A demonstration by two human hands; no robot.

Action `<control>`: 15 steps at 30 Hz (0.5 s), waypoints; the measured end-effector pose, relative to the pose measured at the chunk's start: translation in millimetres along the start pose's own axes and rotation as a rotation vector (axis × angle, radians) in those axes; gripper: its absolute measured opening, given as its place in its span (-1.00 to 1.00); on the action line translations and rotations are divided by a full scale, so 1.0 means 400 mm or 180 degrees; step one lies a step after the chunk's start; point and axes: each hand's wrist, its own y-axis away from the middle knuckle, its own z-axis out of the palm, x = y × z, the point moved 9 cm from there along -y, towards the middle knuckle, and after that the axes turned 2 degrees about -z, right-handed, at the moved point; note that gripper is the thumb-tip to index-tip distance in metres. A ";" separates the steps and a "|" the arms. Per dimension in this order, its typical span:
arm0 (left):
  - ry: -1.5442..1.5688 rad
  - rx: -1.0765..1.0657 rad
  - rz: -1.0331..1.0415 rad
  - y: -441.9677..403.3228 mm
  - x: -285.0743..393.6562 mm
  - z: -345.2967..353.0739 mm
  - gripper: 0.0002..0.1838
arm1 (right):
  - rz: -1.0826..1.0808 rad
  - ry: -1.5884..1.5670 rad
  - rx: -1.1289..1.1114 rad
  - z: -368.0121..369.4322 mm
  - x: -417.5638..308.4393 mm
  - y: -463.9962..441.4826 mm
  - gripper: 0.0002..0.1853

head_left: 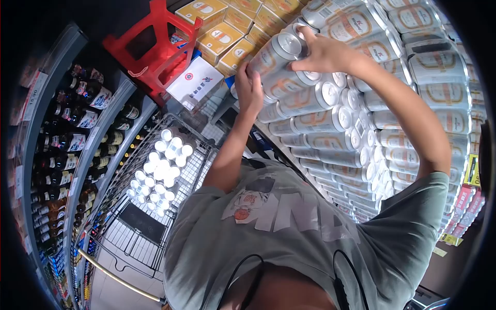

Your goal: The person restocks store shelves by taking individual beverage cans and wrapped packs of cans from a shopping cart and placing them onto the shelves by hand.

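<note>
Both of my hands are at a silver can [268,61] with an orange and white label, at the top of a big stack of like cans [330,139]. My left hand [249,90] presses against the can's lower left side, its fingers partly hidden behind it. Around the upper right end of the cans curls my right hand [326,54], thumb and fingers bent beside the can tops. Another can top shows just behind, between the fingers of my right hand.
A wire shopping cart [137,227] holding several bright cans [163,170] stands at left. Bottle shelves [77,124] line the far left. A red plastic stool [155,51], a white box [195,82] and yellow boxes [219,39] are at the upper left.
</note>
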 end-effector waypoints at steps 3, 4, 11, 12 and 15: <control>0.0079 -0.0043 0.0082 -0.070 -0.024 0.021 -0.58 | 0.0125 0.0055 -0.0287 -0.008 -0.014 -0.006 0.13; -0.0156 0.0319 0.0232 -0.074 -0.018 0.011 -0.59 | 0.0262 0.0282 -0.0380 -0.019 -0.019 -0.001 0.08; -0.0120 0.0813 0.0475 -0.064 -0.025 -0.012 -0.72 | -0.2246 0.0881 0.1609 -0.120 -0.257 0.032 -0.40; -0.0058 0.0821 0.0462 -0.064 -0.029 -0.013 -0.73 | -0.2092 0.0265 0.1097 -0.091 -0.256 0.006 -0.55; -0.0059 0.1001 0.0505 -0.067 -0.033 -0.019 -0.76 | -0.2268 0.0361 0.1023 -0.029 -0.249 -0.035 -0.64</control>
